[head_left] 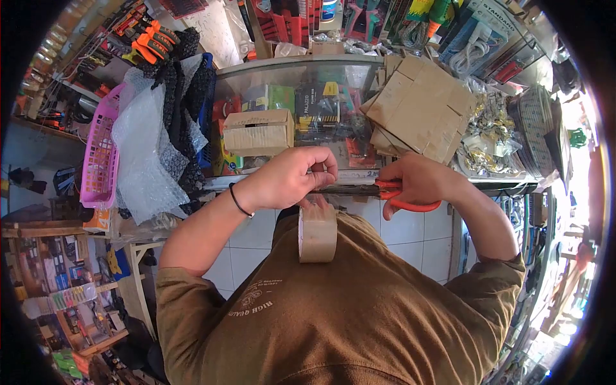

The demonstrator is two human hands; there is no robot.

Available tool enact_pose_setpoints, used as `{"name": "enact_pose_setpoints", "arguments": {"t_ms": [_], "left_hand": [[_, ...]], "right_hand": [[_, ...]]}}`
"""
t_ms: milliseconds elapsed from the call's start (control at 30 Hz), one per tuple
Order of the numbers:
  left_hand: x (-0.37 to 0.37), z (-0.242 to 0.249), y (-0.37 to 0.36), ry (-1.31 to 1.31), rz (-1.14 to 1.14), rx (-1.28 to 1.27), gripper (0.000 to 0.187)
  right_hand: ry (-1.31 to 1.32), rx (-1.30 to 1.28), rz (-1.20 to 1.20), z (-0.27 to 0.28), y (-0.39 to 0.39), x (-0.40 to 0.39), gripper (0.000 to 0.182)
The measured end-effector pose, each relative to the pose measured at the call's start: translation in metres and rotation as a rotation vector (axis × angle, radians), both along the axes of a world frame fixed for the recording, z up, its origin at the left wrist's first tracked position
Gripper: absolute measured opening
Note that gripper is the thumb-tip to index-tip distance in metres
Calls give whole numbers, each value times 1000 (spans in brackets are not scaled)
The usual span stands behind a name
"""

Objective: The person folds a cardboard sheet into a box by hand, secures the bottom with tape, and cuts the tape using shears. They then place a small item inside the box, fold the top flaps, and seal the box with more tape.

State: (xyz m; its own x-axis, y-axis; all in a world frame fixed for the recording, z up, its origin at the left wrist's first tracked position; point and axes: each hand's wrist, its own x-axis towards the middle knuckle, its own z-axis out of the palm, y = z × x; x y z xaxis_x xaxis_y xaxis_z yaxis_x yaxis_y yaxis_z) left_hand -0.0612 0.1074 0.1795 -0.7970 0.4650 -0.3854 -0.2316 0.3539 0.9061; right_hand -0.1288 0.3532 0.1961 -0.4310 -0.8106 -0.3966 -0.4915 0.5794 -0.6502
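Note:
A wide roll of tan packing tape (317, 237) hangs in front of my shirt, just below my left hand (301, 176). The fingers of my left hand are curled near the loose end of the tape. Red-handled scissors (414, 205) are in my right hand (417, 183), at the counter's front edge, with the blades toward my left hand. A small cardboard box (258, 131) rests on the glass counter (256, 80), beyond my left hand. Flattened cardboard pieces (417, 102) lie stacked beyond my right hand.
At the left, a pink basket (101, 154) stands beside bubble wrap (144, 147). Small metallic parts in plastic (491, 135) lie at the right of the counter. Packaged tools hang behind it. Shelves of goods (70, 289) stand at the lower left.

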Motion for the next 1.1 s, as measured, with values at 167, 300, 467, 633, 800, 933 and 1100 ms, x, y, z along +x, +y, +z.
{"name": "enact_pose_setpoints", "arguments": {"t_ms": [167,300,467,633,800,933,1100], "left_hand": [[0,-1,1,32,23,-20,7],[0,-2,2,20,43,-30,6],[0,-3,3,23,64,-33,5],[-2,-4,4,7,72,-33,5],[-6,1,-1,-108,29,139,10],[-9,-2,-11,-110,-29,242,10],[-9,-2,-16,-94,-103,318,17]], "right_hand": [[-11,1,-9,-1,-1,-1,45],[7,-1,-1,-5,-1,-3,45],[23,-11,4,-9,-1,-5,44],[85,9,35,-15,2,-8,43],[63,84,62,-12,0,-11,44],[0,50,53,-11,0,-10,46],[-35,51,66,-14,4,-11,48]]}}
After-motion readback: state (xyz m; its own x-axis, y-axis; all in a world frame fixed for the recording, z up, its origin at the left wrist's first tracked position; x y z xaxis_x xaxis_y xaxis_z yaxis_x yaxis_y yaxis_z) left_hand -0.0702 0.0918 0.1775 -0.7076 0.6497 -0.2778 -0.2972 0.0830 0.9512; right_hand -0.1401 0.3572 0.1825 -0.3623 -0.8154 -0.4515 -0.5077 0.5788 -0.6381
